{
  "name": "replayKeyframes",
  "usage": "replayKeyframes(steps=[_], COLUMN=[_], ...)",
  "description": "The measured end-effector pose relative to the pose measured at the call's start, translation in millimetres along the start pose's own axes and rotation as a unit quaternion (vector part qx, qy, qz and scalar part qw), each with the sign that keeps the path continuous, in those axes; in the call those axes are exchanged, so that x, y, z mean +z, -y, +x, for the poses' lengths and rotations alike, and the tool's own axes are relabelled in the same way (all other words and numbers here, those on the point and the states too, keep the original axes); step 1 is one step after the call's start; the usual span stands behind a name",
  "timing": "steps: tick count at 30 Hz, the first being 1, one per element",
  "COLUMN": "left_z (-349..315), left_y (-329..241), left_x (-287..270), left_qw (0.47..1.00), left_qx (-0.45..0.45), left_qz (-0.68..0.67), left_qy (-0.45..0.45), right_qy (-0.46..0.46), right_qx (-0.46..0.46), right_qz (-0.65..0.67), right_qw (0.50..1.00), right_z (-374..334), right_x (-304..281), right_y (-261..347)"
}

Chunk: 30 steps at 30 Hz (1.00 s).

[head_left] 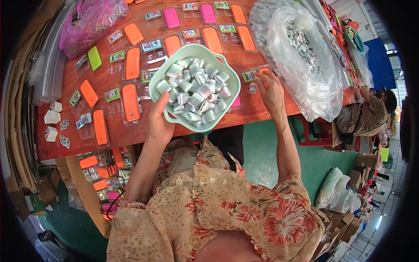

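Green bowl (205,51), mouth upward (handle axis diagonal)

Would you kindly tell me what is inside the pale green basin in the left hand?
The pale green basin holds a heap of small, pale, roll-shaped pieces. The basin's bottom and anything beneath the top pieces are hidden.

Near centre, the pale green bowl (234,83) hides the fingers of the left hand (160,121), thumb aside. At upper left, the frame's edge crops a pink bag (94,26).
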<state>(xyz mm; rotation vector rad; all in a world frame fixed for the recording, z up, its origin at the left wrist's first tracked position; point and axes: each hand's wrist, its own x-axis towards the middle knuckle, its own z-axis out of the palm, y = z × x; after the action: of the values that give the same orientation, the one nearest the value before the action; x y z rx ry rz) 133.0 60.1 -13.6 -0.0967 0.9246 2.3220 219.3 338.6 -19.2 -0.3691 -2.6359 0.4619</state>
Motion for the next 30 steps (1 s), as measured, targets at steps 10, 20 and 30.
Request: replayKeyframes(steps=[10,20,30], left_z=[10.7,10.8,40.3], left_y=[7.7,-2.1,-5.1], left_x=[14.0,10.3,9.8], left_qw=[0.999,0.998,1.000], left_qx=[0.019,0.021,-0.007], left_qz=[0.019,0.056,0.007], left_qy=[0.045,0.023,0.004], right_qy=[0.155,0.296,0.170], right_qx=[-0.253,-0.055,0.019], right_qz=[0.094,0.374,0.513], right_qw=[0.950,0.877,0.841], right_z=[17.9,29.2,82.5], right_x=[-17.9,-11.3,3.4], right_y=[122.2,130.1,88.6])
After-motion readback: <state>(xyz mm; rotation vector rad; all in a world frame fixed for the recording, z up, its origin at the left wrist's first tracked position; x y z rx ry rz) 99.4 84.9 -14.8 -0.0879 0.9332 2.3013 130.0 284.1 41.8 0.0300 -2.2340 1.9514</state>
